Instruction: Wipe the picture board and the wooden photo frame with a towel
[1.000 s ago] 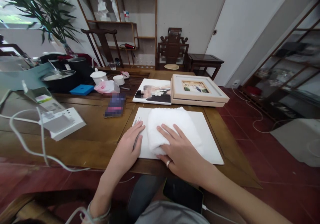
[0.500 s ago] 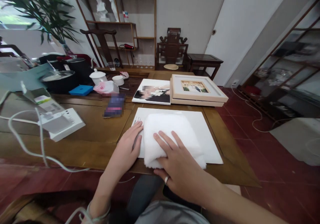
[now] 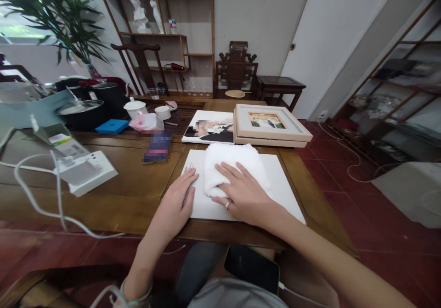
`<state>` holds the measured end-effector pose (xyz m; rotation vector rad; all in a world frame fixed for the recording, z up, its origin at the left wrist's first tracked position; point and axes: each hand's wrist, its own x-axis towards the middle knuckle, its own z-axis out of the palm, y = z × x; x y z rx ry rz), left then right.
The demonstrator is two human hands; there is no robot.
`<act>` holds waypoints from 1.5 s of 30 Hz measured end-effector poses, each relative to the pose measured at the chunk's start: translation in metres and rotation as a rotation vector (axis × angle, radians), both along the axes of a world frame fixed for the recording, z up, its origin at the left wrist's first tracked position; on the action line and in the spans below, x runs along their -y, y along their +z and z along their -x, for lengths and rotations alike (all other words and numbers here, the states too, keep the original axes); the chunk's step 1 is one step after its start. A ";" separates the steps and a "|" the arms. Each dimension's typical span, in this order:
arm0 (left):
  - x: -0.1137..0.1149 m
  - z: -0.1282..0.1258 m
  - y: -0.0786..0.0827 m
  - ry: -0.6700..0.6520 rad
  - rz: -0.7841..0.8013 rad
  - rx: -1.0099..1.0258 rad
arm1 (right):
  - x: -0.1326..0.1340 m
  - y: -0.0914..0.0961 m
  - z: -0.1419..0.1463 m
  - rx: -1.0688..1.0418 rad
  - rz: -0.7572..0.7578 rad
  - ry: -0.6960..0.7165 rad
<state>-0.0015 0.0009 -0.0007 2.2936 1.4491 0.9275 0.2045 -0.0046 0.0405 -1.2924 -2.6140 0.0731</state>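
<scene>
A folded white fluffy towel (image 3: 237, 154) lies on a flat white rectangular panel (image 3: 289, 198) at the table's near edge. My right hand (image 3: 243, 186), with a ring on one finger, presses on the towel; its fingers are spread over the top and the thumb is at the near fold, gripping the cloth. At the panel's left edge rests my left hand (image 3: 179, 193), fingers stretched out and thumb apart, touching the board. Part of the panel is covered by the towel and my right forearm. Small print shows near the panel's upper left corner.
Behind the panel are a photo print (image 3: 210, 126) and stacked wooden picture frames (image 3: 272, 124). Leftward lie a dark blurred packet (image 3: 157, 148), an opened white box (image 3: 93, 172) and a white cable (image 3: 58, 193). A phone (image 3: 253, 269) with a charging cable lies on my lap.
My right hand has pushed the towel away from me across the panel, uncovering its near edge. The phone on my lap shows more now. My left hand has stayed in place.
</scene>
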 end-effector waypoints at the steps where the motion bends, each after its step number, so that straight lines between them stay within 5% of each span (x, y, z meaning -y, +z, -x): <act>1: 0.000 0.000 0.000 0.001 0.004 0.003 | -0.003 0.000 0.001 0.013 0.005 -0.012; 7: 0.000 0.000 0.001 0.001 0.012 -0.002 | 0.015 -0.006 0.008 -0.003 -0.089 -0.044; 14: -0.001 0.000 0.000 -0.002 0.004 -0.016 | 0.045 0.002 0.014 -0.011 0.018 0.051; 26: -0.001 0.001 -0.002 -0.004 -0.014 -0.006 | 0.023 -0.003 0.005 -0.036 -0.049 -0.001; 37: -0.001 0.000 0.000 -0.009 -0.004 -0.018 | 0.054 0.002 0.011 -0.011 0.010 0.071; 45: -0.001 0.001 -0.002 0.002 -0.005 0.001 | 0.020 -0.005 0.005 0.020 -0.066 -0.017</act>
